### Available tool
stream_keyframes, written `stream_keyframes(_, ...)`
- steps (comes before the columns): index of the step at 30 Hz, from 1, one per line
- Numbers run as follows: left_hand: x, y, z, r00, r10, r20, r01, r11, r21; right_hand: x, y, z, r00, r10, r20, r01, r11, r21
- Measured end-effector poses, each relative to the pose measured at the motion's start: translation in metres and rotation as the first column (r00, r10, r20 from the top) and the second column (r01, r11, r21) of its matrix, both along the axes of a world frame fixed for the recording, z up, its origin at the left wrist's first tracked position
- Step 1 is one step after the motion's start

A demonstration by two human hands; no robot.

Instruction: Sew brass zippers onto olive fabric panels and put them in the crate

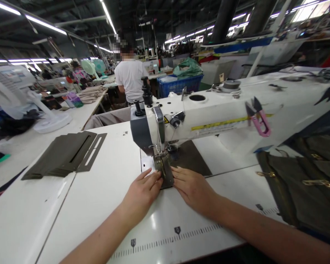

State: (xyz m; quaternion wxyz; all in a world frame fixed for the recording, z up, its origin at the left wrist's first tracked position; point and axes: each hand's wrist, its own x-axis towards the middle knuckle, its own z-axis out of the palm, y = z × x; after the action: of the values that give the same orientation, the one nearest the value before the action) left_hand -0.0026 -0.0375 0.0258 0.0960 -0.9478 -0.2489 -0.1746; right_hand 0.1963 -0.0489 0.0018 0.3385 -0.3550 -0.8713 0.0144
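Observation:
A dark olive fabric piece (pixel 167 179) with a zipper (pixel 162 167) along it lies under the presser foot of a white sewing machine (pixel 200 110). My left hand (pixel 143 192) rests at the piece's left edge, fingers stretched out and fingertips touching it. From the other side, my right hand (pixel 194 187) lies with its extended fingers flat against the right edge. Neither hand visibly pinches the fabric. Behind the needle, more of the olive fabric (pixel 192 157) spreads over the machine bed. The undersides of my fingers and both thumbs are largely hidden.
Slotted olive panels (pixel 63 152) are stacked on the left of the white table (pixel 99 205). Pink thread snips (pixel 260 119) sit on the machine arm. Olive pieces with zippers (pixel 299 183) lie at the right. Beyond stand a person in a white shirt (pixel 130 79) and a blue crate (pixel 178 86).

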Motion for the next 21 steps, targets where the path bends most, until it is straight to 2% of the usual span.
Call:
stream_keyframes(10,0.0,0.02,-0.002,0.999,-0.016,0.037,0.015,1.0,0.006,0.0,0.017,0.0,0.999,-0.011,0.046,0.011,1.0,0.0)
stream_keyframes(16,0.0,0.022,-0.005,0.995,0.002,0.105,0.0,1.0,-0.013,-0.003,0.015,0.004,0.997,-0.049,0.057,0.048,0.999,0.018)
stream_keyframes(21,0.0,0.023,-0.006,0.993,-0.011,0.117,0.007,1.0,0.03,-0.002,0.012,0.008,0.988,-0.007,0.153,0.003,1.0,0.028)
